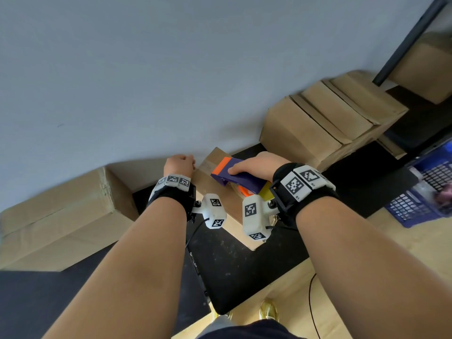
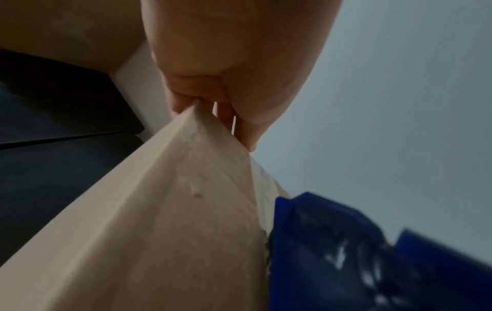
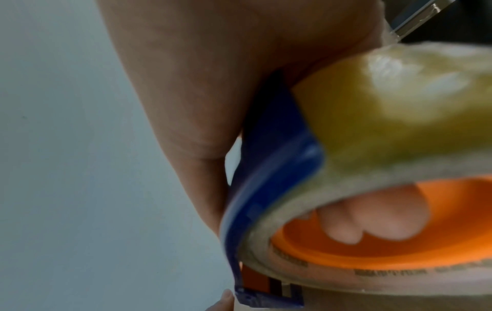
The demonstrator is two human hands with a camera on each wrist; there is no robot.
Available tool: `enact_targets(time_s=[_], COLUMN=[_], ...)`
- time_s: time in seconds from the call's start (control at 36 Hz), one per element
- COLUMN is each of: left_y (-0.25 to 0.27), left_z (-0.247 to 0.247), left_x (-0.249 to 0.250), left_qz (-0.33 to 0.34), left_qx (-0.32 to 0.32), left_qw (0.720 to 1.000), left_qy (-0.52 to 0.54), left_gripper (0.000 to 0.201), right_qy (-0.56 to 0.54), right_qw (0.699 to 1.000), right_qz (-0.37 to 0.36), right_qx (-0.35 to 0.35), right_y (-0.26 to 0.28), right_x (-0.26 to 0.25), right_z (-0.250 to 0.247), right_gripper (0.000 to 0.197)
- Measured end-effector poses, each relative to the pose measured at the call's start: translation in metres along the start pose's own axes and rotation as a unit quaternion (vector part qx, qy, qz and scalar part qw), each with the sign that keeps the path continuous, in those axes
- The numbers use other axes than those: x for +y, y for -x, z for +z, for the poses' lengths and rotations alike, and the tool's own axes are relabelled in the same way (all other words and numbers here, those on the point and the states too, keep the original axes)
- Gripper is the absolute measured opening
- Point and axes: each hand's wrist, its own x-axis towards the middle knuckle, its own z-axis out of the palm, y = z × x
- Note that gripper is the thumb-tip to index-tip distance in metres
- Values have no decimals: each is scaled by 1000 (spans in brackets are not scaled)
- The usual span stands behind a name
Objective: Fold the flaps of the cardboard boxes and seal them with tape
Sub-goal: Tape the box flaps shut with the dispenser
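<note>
Cardboard box (image 1: 221,192) on the dark bench (image 1: 244,270) looks light and stiff, left hand (image 1: 179,165) fingers (image 2: 239,126) curled over its far corner while the right hand (image 1: 256,166) clamps the tape dispenser (image 1: 234,176) on top, best gripped by its handle.

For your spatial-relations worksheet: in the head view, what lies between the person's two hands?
A strip of the small cardboard box top, partly taped, lies between the left hand and the right hand holding the tape dispenser; head view.
</note>
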Motion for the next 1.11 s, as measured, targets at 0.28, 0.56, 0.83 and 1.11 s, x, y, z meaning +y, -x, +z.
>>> enact_targets(time_s=[0.28, 0.56, 0.83, 1.11], left_y=[12, 19, 52, 67], left_z=[1, 3, 14, 16], left_x=[2, 10, -3, 0], left_qz=[-19, 121, 231, 193], left_qx=[-130, 59, -79, -74], left_qw=[977, 980, 889, 854], left_qy=[-166, -149, -387, -477], left_gripper=[32, 21, 56, 65], right_qy=[0, -9, 29, 13], right_qw=[1000, 1000, 1000, 1000], right_qz=[-3, 0, -7, -12], right_qx=[13, 3, 9, -8], right_y=[0, -2, 0, 14], right_x=[2, -1, -2, 9], right_z=[2, 3, 0, -6], right_gripper=[35, 35, 36, 34])
